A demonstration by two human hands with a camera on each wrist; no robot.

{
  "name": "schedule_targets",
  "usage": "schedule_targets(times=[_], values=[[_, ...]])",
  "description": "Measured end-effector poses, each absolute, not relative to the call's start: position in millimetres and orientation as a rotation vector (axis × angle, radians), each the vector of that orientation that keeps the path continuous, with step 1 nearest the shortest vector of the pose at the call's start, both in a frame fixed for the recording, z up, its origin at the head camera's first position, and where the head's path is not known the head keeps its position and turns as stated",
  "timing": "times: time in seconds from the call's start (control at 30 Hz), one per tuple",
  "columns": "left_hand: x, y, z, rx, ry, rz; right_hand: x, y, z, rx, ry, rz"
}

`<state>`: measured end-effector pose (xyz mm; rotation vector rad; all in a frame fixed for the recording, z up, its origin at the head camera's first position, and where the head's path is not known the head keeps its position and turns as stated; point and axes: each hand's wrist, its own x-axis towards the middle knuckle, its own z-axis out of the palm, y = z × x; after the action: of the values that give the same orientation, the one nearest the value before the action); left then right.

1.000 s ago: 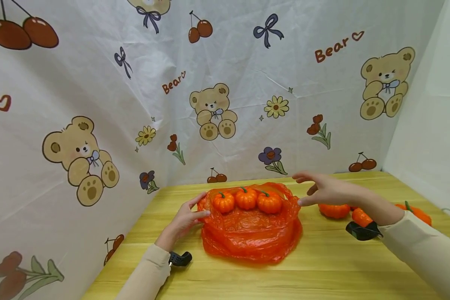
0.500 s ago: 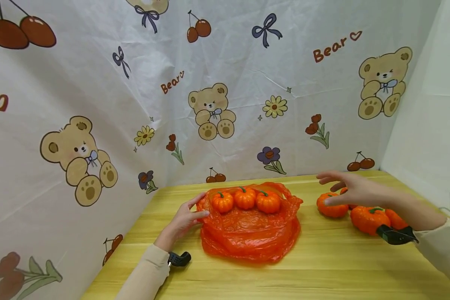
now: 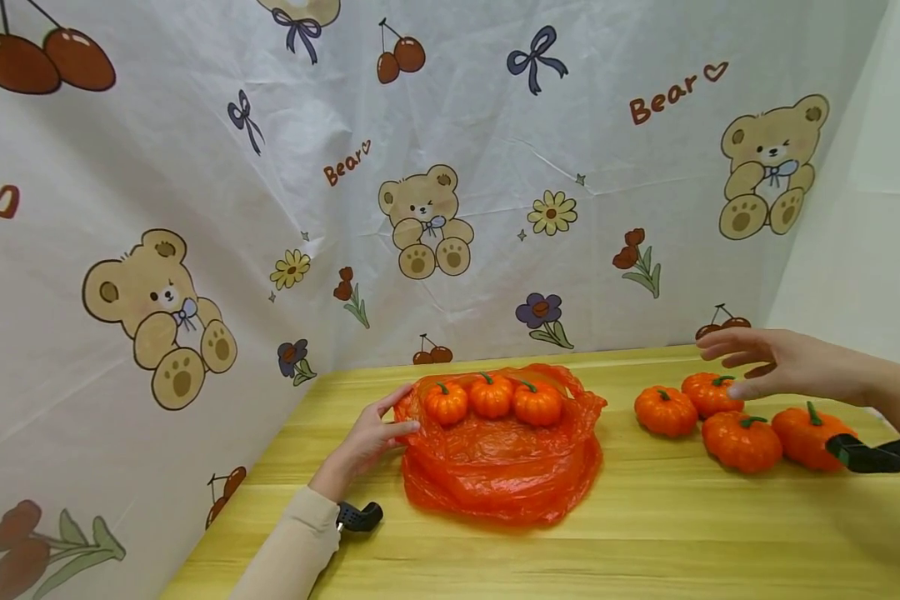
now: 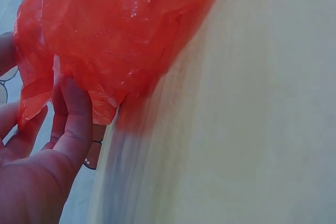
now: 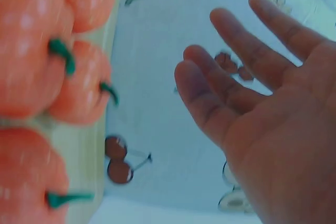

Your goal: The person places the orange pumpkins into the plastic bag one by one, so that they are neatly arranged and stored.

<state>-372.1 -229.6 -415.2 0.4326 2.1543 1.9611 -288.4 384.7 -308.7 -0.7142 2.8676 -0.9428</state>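
A thin red plastic bag (image 3: pixel 495 479) lies on the wooden table, its mouth spread open. Three small orange pumpkins (image 3: pixel 492 395) with green stems sit in a row in the mouth. My left hand (image 3: pixel 367 442) holds the bag's left edge, thumb on the near side; the left wrist view has the crumpled film (image 4: pixel 105 40) between its fingers. My right hand (image 3: pixel 802 365) hovers over a group of several larger pumpkins (image 3: pixel 742 442) on the right, fingers spread and holding nothing. In the right wrist view the same bare palm (image 5: pixel 283 129) is beside those pumpkins (image 5: pixel 31 51).
Light wooden table (image 3: pixel 630 533) runs under everything. Behind it hangs a white cloth (image 3: pixel 480 308) printed with bears, flowers and cherries, also along the left side. A plain white wall (image 3: pixel 855 275) stands at the right.
My right hand has moved right, away from the bag's right edge to above the larger pumpkins, which are now less covered. The left hand and the bag have stayed put.
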Motion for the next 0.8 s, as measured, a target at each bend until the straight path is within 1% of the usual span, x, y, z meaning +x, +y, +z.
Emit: schedule_targets(times=[0.37, 0.6, 0.8], values=[[-372, -230, -414, 0.415, 2.150, 1.965, -299, 446, -333, -0.682, 2.848, -1.006], [-370, -228, -414, 0.429, 2.148, 1.966, -302, 471, -352, -0.564, 2.837, -1.007], [-371, -229, -416, 0.416, 2.159, 1.964, -304, 486, -363, -0.538, 2.741, -1.034]])
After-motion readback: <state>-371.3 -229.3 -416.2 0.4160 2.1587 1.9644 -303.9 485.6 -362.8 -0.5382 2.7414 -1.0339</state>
